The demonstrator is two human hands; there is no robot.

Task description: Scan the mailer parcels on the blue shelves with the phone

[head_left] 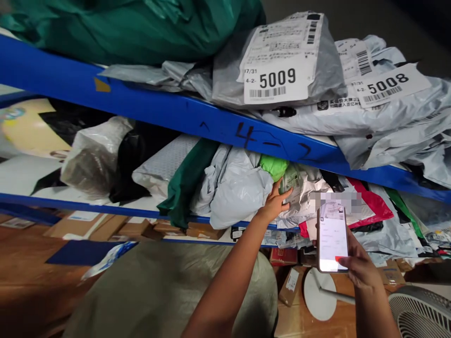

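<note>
My left hand (275,204) reaches into the lower shelf with its fingers apart. It is up against the packed mailer bags, between a grey plastic parcel (241,195) on its left and a crumpled whitish parcel (305,188) on its right. Just above the fingers a bright green bag (274,166) pokes out. In my right hand (361,265) is a smartphone (333,241), its lit screen facing me and the thumb over the lower part of the screen. A pink-red mailer (378,209) lies behind and to the right of the phone.
Above runs a blue shelf edge (197,119) bearing grey parcels labelled 5009 (276,77) and 5008 (391,87), plus a large green bag (134,30). Below are cardboard boxes (79,225), a big greyish-green sack (169,291), a white round base (319,295) and a fan (421,312).
</note>
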